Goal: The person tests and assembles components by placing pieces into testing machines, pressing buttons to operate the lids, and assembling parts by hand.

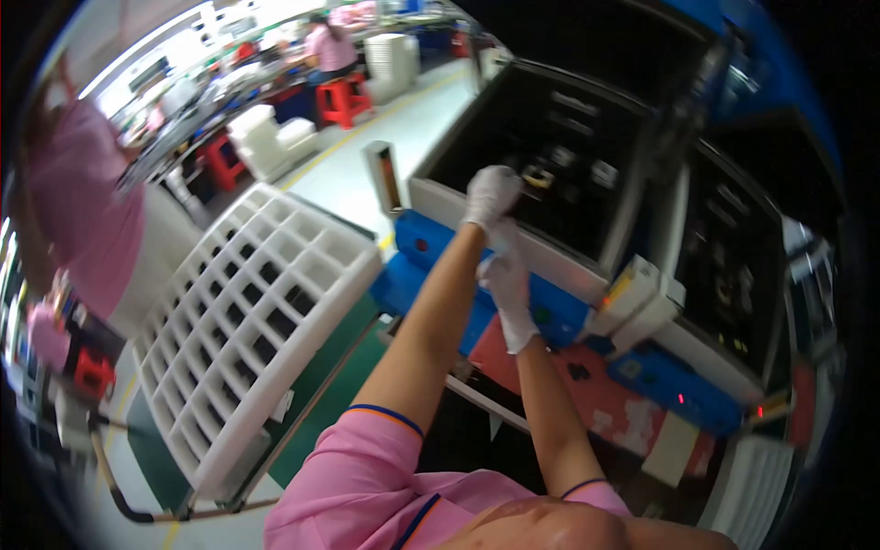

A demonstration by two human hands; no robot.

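Left hand (493, 194): white-gloved, fingers curled in, at the near edge of an open box; whether it grips anything cannot be told. Right hand (507, 280): white-gloved, fingers bent, just below the left, before the box front; its grip is likewise unclear.

Open box (559, 263): pale front wall, dark interior, directly ahead of both hands, above a blue base (561, 310). Divided tray (316, 332): white, many compartments, dark pieces in some, tilted, left of the arms. Second box (715, 353): similar, to the right. Red mat (610, 385): below the boxes, partly behind the right forearm. White blocks (637, 301): between the box fronts. Yellowish part (538, 177): small, inside the open box, near the left fingers; detail blurred.
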